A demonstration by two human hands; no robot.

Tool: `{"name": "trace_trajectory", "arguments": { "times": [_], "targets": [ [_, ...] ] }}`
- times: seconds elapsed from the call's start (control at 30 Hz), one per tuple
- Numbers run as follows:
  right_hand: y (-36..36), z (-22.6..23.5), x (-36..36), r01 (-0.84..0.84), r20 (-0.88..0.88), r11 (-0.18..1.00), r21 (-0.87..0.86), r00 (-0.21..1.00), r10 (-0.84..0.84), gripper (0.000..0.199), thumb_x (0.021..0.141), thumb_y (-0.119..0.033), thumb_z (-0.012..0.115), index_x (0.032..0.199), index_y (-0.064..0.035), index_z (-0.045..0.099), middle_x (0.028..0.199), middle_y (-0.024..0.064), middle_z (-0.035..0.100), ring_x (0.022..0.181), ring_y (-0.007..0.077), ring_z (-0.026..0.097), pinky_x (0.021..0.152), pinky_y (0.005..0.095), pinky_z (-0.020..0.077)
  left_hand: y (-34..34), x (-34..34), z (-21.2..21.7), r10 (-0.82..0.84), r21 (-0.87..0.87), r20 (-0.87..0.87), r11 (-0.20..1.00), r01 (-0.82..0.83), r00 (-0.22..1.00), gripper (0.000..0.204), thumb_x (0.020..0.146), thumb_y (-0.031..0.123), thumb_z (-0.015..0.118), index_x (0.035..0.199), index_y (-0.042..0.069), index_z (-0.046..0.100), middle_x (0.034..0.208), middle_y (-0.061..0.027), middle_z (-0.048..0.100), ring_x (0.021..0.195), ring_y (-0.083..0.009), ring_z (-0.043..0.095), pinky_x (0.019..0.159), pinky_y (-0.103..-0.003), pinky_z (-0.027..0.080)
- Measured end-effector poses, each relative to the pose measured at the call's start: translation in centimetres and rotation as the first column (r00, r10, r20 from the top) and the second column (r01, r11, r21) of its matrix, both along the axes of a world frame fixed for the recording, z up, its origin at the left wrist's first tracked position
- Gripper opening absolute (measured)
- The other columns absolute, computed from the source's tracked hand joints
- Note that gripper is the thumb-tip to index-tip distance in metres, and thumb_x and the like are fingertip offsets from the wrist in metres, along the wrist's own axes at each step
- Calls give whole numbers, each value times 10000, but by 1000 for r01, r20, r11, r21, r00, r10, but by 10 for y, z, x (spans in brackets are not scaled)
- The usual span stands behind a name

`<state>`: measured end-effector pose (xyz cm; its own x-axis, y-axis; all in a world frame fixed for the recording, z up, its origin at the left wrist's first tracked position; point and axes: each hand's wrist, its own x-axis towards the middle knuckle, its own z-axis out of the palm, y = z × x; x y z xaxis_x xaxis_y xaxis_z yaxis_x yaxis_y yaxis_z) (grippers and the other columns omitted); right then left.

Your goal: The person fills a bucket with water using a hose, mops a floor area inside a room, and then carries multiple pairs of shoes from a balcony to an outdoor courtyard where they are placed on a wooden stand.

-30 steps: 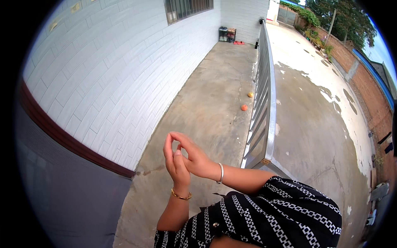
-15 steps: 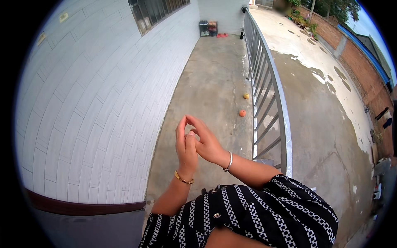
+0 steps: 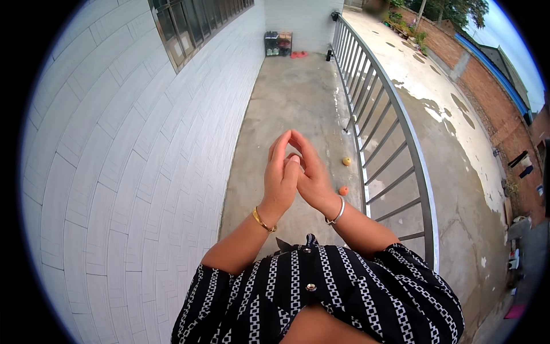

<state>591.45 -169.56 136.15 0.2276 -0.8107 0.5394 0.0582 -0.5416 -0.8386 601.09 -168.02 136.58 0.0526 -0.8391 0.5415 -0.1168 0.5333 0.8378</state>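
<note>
My left hand (image 3: 279, 182) and my right hand (image 3: 315, 179) are raised before my chest, over the concrete floor (image 3: 286, 97). Their fingers stretch upward and the fingertips meet in a peak, with the thumbs touching or close together below. No object shows between the palms, though part of the space inside is hidden. A gold bracelet (image 3: 260, 220) circles my left wrist. On my right wrist sits a silver bangle (image 3: 338, 211). Beyond my right hand, a round yellow fruit-like thing (image 3: 346, 161) and a round orange one (image 3: 344, 190) lie on the floor.
A white tiled wall (image 3: 137, 160) with a barred window (image 3: 200, 26) runs along the left. Metal railing (image 3: 395, 92) borders the walkway on the right, with a partly wet yard (image 3: 458, 218) outside. Far ahead stand a shoe rack (image 3: 278, 43) and red slippers (image 3: 299, 55).
Both joined hands have moved right and up in the picture, still touching at the fingertips. The view has shifted, so the railing and the two round things appear lower.
</note>
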Motion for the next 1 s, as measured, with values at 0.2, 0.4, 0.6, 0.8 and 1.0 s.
{"name": "trace_trajectory", "arguments": {
  "times": [0.2,0.4,0.6,0.8,1.0],
  "targets": [
    [-154,-16,8,184,-28,980,76,983,-183,535,818,-15,516,1317,-54,326,1255,124,412,1176,235,413,905,341,406,-168,9,-13,-149,3,6,989,149,989,453,831,76,368,1269,-39,373,1249,-156,431,1157,-231,411,955,-319,335],
    [-347,-15,44,149,-31,988,49,989,-147,519,817,-21,501,1306,-62,333,1251,114,417,1159,231,419,910,345,400,-357,43,-11,-99,37,34,995,98,994,449,835,79,349,1267,-41,373,1245,-155,432,1157,-224,409,942,-310,341],
    [-529,4,101,20,-12,999,-46,1000,-21,512,806,-17,505,1290,-34,336,1227,137,430,1126,246,434,873,329,408,-526,98,4,-1,82,-33,997,4,999,452,857,93,341,1291,-34,356,1245,-148,440,1160,-211,411,933,-325,353],
    [-718,-29,135,33,-18,999,-30,999,-33,510,808,-16,504,1290,-44,342,1226,128,433,1126,235,437,882,327,402,-719,131,-28,15,69,-26,998,-13,1000,457,843,74,345,1288,-31,361,1245,-149,441,1151,-207,421,934,-314,356],
    [-901,-16,135,192,-73,981,38,979,-188,517,837,-20,503,1318,-32,314,1278,126,413,1177,207,417,909,307,394,-918,137,-18,-176,29,-23,984,176,984,459,826,57,361,1277,-26,374,1238,-145,440,1136,-210,429,929,-308,360]
  ]
}}
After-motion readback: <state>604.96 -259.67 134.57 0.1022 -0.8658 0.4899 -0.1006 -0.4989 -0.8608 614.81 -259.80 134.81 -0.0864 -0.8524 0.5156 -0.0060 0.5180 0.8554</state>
